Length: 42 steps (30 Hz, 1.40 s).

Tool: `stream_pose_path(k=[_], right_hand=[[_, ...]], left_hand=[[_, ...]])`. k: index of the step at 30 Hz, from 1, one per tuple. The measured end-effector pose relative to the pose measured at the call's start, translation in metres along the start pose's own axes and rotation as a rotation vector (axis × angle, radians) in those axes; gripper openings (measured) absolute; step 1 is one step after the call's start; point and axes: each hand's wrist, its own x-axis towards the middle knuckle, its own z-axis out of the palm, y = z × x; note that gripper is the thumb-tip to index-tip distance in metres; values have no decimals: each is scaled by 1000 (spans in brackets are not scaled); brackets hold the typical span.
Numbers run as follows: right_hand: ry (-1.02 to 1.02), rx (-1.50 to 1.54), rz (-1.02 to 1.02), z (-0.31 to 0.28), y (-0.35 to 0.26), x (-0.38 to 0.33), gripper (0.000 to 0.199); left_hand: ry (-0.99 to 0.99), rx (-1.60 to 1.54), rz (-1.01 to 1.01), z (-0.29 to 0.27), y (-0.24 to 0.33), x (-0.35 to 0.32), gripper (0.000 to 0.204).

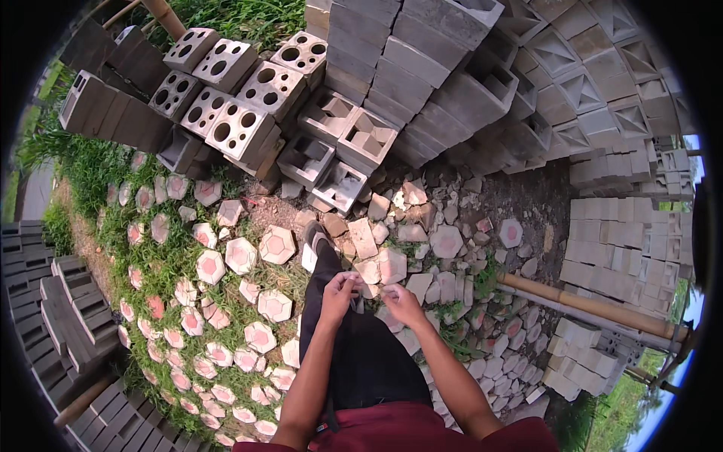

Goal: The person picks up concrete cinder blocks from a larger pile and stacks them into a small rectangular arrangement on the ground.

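My left hand (340, 295) is raised in front of my dark trousers, its fingers drawn together in a pinch. Level with it, a short gap away, my right hand (402, 303) has thumb and fingers pressed together too. Whatever lies between the fingertips of either hand is too small to make out. Below and beyond the hands lie a pale hexagonal paving stone (392, 265) and a flat broken slab (363, 238). One shoe (316, 239) rests on the ground just ahead of my left hand.
Concrete blocks with round holes (245, 120) are stacked at the far left, beside hollow square blocks (367, 137). Tall grey block stacks (407, 64) rise at the back. A bamboo pole (595, 307) juts in from the right. Hexagonal pavers (241, 256) dot the grass; rubble (452, 215) lies ahead.
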Motion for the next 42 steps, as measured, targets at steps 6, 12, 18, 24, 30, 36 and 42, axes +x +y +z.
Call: stream_pose_path(k=[6, 12, 18, 24, 30, 36, 42], right_hand=[[-13, 105, 179, 19, 38, 112, 31], [95, 281, 295, 22, 54, 271, 34], [174, -61, 263, -21, 77, 422, 48], [346, 203, 249, -65, 71, 546, 80], [134, 359, 265, -71, 49, 609, 94], [6, 440, 316, -77, 67, 633, 90], [-1, 486, 285, -76, 57, 629, 54]], left_hand=[[-16, -47, -328, -21, 1, 135, 26], [73, -32, -336, -43, 14, 319, 25], [181, -92, -330, -8, 34, 444, 59], [169, -133, -360, 44, 40, 520, 75], [470, -212, -316, 47, 7, 594, 67], [408, -162, -280, 57, -9, 615, 44], [501, -141, -220, 62, -7, 608, 36]])
